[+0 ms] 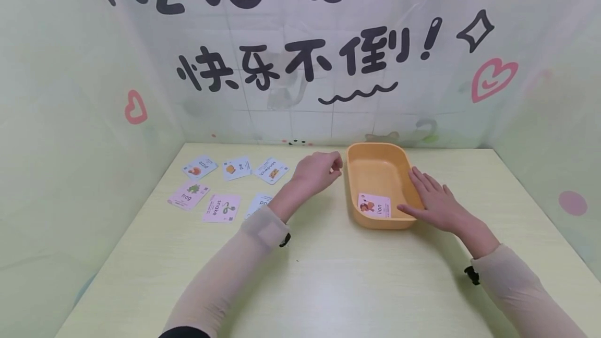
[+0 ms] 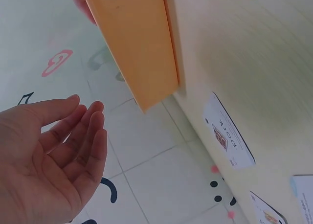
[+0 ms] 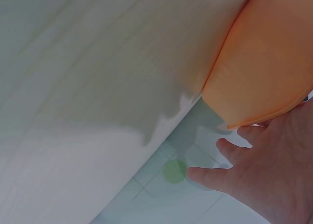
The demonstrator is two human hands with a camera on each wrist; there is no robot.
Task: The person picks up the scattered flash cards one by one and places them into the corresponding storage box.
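Observation:
An orange plastic bin (image 1: 379, 173) stands on the table, a pink lion card (image 1: 374, 206) lying inside at its front end. To the bin's left hovers my left hand (image 1: 315, 171), fingers loosely curled; its palm shows bare in the left wrist view. My right hand (image 1: 436, 202) rests at the bin's right rim with fingers spread and the thumb reaching over the inside. A pork card (image 2: 226, 133) lies on the table in the left wrist view; in the head view it is hidden behind my left hand.
On the left of the table lie a pizza card (image 1: 199, 167), a card with an orange-brown picture (image 1: 236, 168), a sandwich card (image 1: 271, 170), a frog card (image 1: 189, 194), and a snake card (image 1: 222, 208). A blue card (image 1: 257, 204) is partly covered by my left arm. A printed curtain (image 1: 300, 119) hangs behind.

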